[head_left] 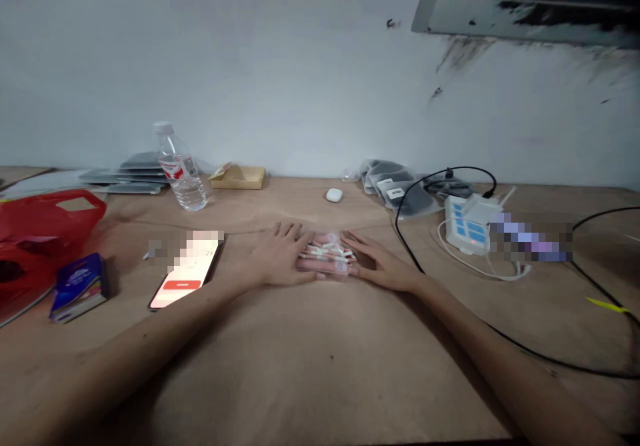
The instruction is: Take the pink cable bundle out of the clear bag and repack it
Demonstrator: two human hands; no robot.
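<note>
A clear plastic packet with several slim pink-and-white pieces inside lies flat on the wooden table, between my hands. What the pieces are, I cannot make out. My left hand rests palm down at the packet's left edge, fingers spread and the thumb by its near side. On the other side, my right hand lies with its fingers apart, the tips at the packet's right edge. Neither hand is closed round it. A lit phone lies to the left of my left hand.
At the left are a red plastic bag, a blue pack and a water bottle. A cardboard box, a white case and grey pouches stand along the wall. A power strip with cables lies right.
</note>
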